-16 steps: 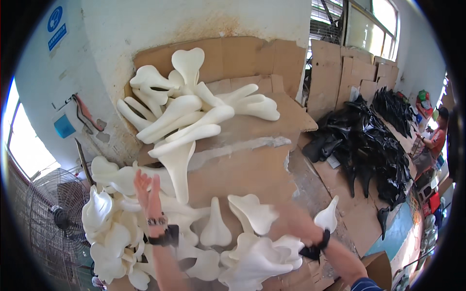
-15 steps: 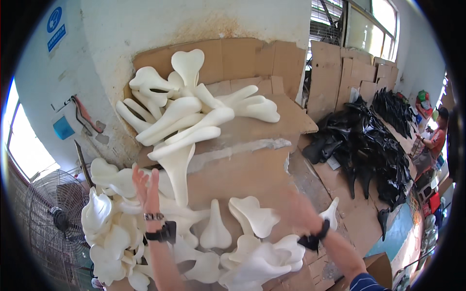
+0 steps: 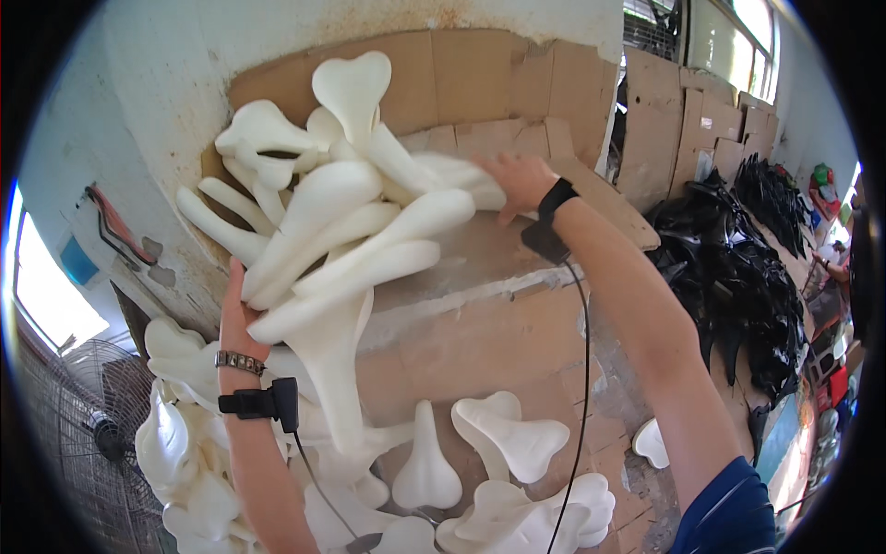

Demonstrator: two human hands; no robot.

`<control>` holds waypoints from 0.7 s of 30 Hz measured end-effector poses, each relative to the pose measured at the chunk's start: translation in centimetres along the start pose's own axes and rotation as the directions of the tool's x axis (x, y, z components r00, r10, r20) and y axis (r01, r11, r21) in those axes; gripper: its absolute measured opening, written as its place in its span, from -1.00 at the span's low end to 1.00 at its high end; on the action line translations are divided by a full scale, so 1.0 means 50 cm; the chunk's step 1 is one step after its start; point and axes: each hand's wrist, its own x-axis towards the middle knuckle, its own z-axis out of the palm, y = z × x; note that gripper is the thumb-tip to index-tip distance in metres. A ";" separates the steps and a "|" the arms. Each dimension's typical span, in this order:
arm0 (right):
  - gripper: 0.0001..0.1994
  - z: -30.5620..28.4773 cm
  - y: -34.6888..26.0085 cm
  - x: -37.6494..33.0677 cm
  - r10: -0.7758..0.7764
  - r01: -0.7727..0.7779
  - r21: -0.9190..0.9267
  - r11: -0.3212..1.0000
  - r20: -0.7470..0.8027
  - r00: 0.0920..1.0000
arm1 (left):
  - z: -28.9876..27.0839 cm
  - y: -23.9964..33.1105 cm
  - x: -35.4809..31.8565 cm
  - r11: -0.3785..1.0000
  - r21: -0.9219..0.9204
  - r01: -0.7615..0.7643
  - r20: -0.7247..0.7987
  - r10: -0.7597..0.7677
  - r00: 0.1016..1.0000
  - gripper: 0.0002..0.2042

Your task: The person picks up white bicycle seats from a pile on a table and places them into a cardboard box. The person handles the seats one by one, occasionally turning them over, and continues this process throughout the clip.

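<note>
White bicycle-saddle-shaped foam pads point(image 3: 309, 222) lie heaped on a cardboard-covered surface point(image 3: 443, 332). At the heap's lower left, my left hand point(image 3: 238, 312) rests against the pad ends, its visible fingers stretched upward; part of it is hidden. Across the heap, my right hand point(image 3: 523, 183) curves around the rounded end of a pad point(image 3: 452, 180) that is smeared by motion, fingers on top and thumb lower down. One pad point(image 3: 341, 369) hangs narrow end down from the heap's front. Single pads point(image 3: 426, 462) lie nearer me.
More white pads point(image 3: 189, 462) are piled at the lower left, beside a caged fan point(image 3: 106, 434). Black glossy saddle-shaped pieces point(image 3: 729, 268) form a heap at right. Cardboard sheets point(image 3: 651, 129) lean on the wall. Another person point(image 3: 838, 268) sits far right. Cables trail from my wrist straps.
My right hand has gone up and away from me, from above the near pads to the heap's right end. My left hand has moved up against the heap. The view has shifted.
</note>
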 end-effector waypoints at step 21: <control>-0.18 -0.150 -0.276 -0.526 0.308 -0.248 0.275 0.929 -0.205 0.929 | 0.059 -0.123 -0.443 0.743 0.598 -0.300 -0.001 0.374 0.927 -0.47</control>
